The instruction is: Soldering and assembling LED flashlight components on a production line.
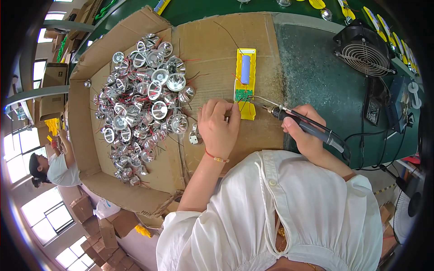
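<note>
The soldering iron (316,130) was finger-clasped by the right hand (308,142), seemingly for aim; what the left hand (218,128) pinched was unclear.

1. We can read no words, numbers or signs anywhere in view.
2. On the blue cell (245,72) and the green circuit board (242,94), we make out no lettering.
3. The cardboard box (84,131) gives us no legible print either.
</note>
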`<state>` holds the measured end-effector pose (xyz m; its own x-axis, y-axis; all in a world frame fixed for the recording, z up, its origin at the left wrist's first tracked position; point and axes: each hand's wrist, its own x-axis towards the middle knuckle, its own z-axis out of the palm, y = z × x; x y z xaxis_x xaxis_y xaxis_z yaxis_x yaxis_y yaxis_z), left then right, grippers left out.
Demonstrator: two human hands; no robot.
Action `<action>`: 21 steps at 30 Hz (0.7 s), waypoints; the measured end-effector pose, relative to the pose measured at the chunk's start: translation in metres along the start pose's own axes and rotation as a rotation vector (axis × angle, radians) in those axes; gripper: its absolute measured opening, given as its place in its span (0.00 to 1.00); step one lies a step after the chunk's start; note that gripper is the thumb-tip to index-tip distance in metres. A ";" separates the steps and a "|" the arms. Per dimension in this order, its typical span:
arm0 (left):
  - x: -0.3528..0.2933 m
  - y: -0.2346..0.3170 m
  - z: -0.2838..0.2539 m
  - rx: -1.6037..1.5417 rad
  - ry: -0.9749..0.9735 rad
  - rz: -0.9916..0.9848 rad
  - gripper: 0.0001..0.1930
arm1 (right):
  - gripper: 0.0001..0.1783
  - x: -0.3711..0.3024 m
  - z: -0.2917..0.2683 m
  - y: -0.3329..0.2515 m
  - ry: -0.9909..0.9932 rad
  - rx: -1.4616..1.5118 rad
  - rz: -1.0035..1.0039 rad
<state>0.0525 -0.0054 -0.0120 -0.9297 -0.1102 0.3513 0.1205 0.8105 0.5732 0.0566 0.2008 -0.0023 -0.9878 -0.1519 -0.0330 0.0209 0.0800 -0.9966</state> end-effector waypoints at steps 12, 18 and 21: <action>-0.001 0.001 0.001 0.006 -0.007 0.003 0.07 | 0.06 -0.002 0.005 -0.005 0.048 0.031 0.018; 0.000 0.001 0.000 0.004 -0.024 -0.020 0.06 | 0.08 -0.002 0.002 -0.010 0.108 0.104 0.043; 0.001 0.002 0.000 0.003 -0.026 -0.019 0.06 | 0.08 -0.002 0.001 -0.009 0.112 0.113 0.046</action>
<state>0.0522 -0.0040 -0.0103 -0.9406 -0.1106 0.3210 0.1018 0.8101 0.5774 0.0582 0.1994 0.0070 -0.9963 -0.0395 -0.0765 0.0776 -0.0276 -0.9966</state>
